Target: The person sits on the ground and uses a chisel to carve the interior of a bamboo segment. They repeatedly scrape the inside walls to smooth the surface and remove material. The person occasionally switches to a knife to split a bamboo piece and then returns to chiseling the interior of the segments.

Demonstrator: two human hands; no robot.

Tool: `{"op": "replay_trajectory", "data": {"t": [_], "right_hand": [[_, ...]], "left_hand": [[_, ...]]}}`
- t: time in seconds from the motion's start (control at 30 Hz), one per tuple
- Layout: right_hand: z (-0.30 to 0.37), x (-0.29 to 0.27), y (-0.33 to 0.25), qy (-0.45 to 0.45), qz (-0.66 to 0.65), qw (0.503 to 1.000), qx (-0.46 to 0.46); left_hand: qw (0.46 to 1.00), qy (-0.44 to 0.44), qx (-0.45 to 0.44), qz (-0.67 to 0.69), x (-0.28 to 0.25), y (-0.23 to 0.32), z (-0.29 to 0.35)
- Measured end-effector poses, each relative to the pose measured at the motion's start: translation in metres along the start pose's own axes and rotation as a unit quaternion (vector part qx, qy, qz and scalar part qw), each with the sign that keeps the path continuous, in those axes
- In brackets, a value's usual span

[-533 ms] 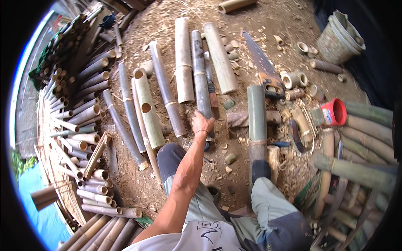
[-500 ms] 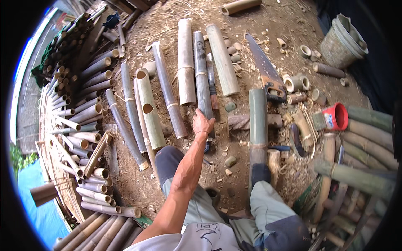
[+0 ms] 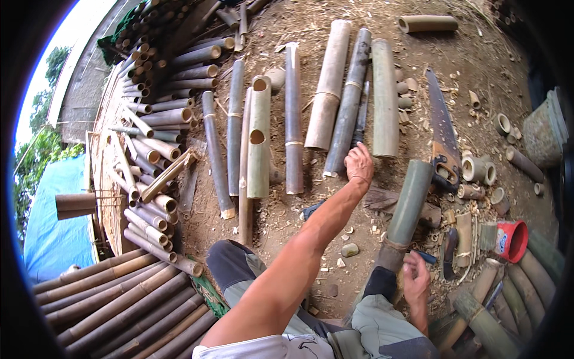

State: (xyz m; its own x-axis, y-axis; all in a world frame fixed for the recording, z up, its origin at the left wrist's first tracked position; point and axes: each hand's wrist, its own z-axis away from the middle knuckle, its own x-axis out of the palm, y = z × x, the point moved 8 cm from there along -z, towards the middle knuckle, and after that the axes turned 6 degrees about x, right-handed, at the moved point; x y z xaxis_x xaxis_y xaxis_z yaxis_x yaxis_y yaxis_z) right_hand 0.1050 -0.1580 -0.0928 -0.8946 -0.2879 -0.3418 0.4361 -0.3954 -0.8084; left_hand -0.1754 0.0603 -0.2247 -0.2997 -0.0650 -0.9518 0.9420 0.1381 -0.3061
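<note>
Head view: the long dark blade is lying mid-ground between the dark tube and pale tube, perhaps for easy reach. Your left hand is covering its handle end, fingers bent; whether they're gripping, I cannot tell. Your right hand is hovering half-curled, seemingly empty, beside the green bamboo, which your right knee is probably steadying.

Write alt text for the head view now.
A person's left hand covers the near end of a narrow dark tool among bamboo tubes on dirt; the right hand is beside a green tube. A handsaw lies beyond.
</note>
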Motion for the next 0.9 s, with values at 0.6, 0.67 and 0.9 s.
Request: {"op": "replay_trajectory", "data": {"t": [0.6,0.67,0.9], "right_hand": [[-0.075,0.043,-0.082,-0.051,-0.303,0.952,0.008],[-0.021,0.012,-0.095,-0.021,-0.317,0.948,0.02],[0.125,-0.163,-0.04,0.209,-0.276,0.932,0.105]], "left_hand": [[0.885,-0.059,-0.417,0.198,0.054,-0.371,0.224],[0.847,-0.201,-0.446,0.209,0.119,-0.395,0.277],[0.803,-0.173,-0.35,0.449,0.127,-0.379,0.321]]}}
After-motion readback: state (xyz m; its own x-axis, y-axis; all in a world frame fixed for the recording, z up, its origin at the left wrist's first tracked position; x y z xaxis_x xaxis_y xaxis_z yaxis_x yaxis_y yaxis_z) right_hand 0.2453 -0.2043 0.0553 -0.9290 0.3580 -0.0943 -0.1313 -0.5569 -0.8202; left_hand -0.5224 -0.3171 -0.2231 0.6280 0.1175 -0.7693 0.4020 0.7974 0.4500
